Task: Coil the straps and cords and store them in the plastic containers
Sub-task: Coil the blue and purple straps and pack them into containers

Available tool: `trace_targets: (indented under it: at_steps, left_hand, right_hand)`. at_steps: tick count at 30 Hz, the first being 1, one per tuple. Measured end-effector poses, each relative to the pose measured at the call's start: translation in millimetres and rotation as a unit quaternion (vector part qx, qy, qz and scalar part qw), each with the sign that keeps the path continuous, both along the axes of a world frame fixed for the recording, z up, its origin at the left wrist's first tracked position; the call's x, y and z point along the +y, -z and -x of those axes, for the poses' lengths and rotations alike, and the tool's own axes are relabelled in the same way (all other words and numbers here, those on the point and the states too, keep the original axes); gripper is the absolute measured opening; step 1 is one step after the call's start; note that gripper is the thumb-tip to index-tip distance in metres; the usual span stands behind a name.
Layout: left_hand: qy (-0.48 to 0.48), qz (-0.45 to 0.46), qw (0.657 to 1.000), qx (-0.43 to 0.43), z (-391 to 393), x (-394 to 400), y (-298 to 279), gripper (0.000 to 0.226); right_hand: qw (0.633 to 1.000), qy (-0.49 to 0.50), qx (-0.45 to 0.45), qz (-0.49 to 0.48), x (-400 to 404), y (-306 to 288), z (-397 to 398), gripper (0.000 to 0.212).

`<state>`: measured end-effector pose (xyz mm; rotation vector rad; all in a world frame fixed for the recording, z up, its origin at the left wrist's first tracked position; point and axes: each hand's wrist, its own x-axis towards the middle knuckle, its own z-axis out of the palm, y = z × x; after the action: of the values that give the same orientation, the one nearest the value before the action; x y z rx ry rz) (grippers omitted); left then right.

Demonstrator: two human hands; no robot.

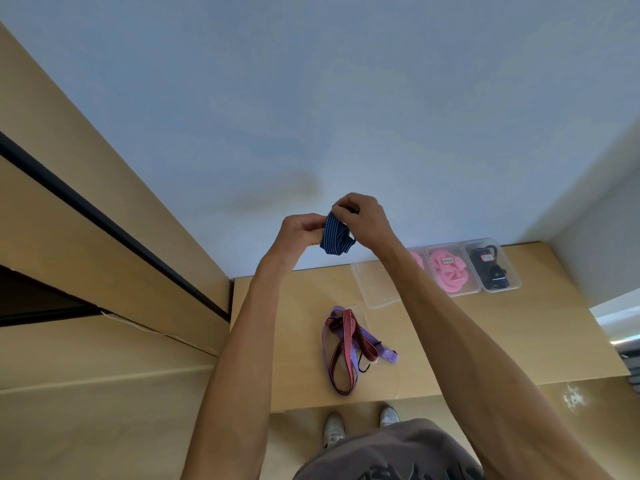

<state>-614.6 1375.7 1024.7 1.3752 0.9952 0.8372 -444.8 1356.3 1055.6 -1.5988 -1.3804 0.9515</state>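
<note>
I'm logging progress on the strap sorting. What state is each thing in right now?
Blue striped strap: folded into a bundle, held up between both hands.
Left hand: grips the bundle.
Right hand: pinches its top.
Red striped strap: loose on the table, uncoiled.
Purple strap: loose under the red one.
Clear container: empty.
Pink cord container: filled, labelled.
Black cord container: filled, labelled.

Blue striped strap [335,237] bunched in coils, held above the table.

Container labels [448,260] too small to read
</note>
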Motion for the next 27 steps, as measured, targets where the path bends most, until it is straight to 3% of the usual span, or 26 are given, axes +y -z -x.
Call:
trace_targets:
  at_steps: [3, 6, 12, 14, 18, 22, 24, 27]
  left_hand:
    - [0.005, 0.041, 0.994, -0.1, -2.7, -4.2, -4.7, 0.027]
    - [-0.05, 0.065, 0.984, -0.159, -16.0, -7.7, -5.1, 0.026]
    - [-0.226, 0.115, 0.951, -0.179, -34.7, -8.2, 0.7, 0.026]
    - [-0.273, 0.102, 0.945, -0.15, -40.9, -6.5, 6.9, 0.035]
    - [-0.284, 0.055, 0.954, -0.083, -51.8, -6.2, 17.5, 0.031]
    - [-0.225, 0.029, 0.974, 0.003, -47.4, -4.1, 30.6, 0.025]
    - [-0.186, 0.03, 0.98, 0.064, -47.2, -2.4, 43.2, 0.023]
    - [-0.124, 0.048, 0.984, 0.119, -59.7, -4.6, 68.4, 0.019]
  right_hand:
    - [0.983, -0.004, 0.175, 0.064, -0.9, 1.7, -4.4, 0.014]
    - [0.947, 0.051, 0.303, 0.096, -2.9, 7.2, -4.9, 0.007]
    - [0.91, 0.098, 0.386, 0.119, -10.6, 21.2, -3.0, 0.03]
    - [0.921, 0.076, 0.37, 0.097, -12.8, 25.0, 2.1, 0.038]
    - [0.96, 0.073, 0.27, 0.032, -16.0, 37.2, 14.6, 0.028]
    - [0.971, 0.139, 0.186, 0.058, -18.1, 49.8, 8.0, 0.057]
    - [0.977, 0.162, 0.117, 0.079, -20.8, 59.0, -4.6, 0.059]
    - [0.976, 0.158, 0.09, 0.116, -31.4, 80.7, -26.1, 0.057]
